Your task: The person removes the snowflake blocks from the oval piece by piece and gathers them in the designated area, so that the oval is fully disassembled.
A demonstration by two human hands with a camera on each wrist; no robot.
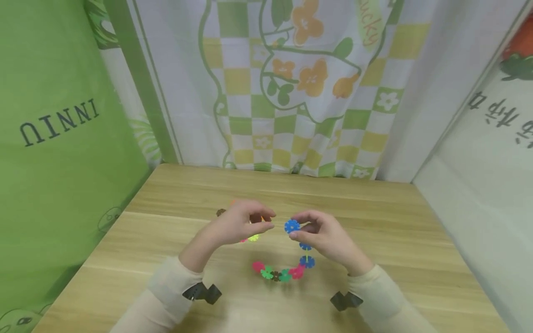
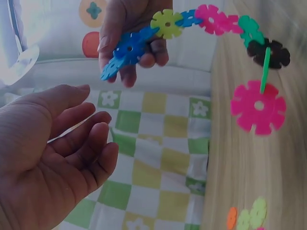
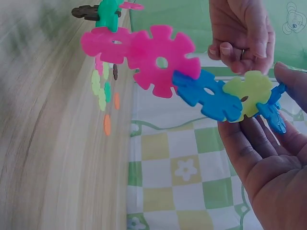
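My right hand (image 1: 329,236) pinches a blue notched plastic disc (image 1: 292,226) at one end of a chain of interlocking snowflake discs. From there the chain curves down and leftward, with blue, pink (image 1: 296,272), green and brown pieces; a yellow-green disc (image 3: 248,93) sits between blue ones. At the far end a large pink disc (image 2: 259,106) hangs off a green one seen edge-on. My left hand (image 1: 239,224) is just left of the blue end, apart from it. Its fingers curve loosely with nothing between them, as the left wrist view (image 2: 57,153) shows.
Loose discs lie on the wooden table (image 1: 374,208) beyond and below my left hand, among them a brown one (image 1: 221,212), a yellow-green one (image 1: 253,237) and an orange one (image 3: 107,124). A checkered curtain (image 1: 275,125) hangs at the back edge, with a green cloth (image 1: 54,185) along the left.
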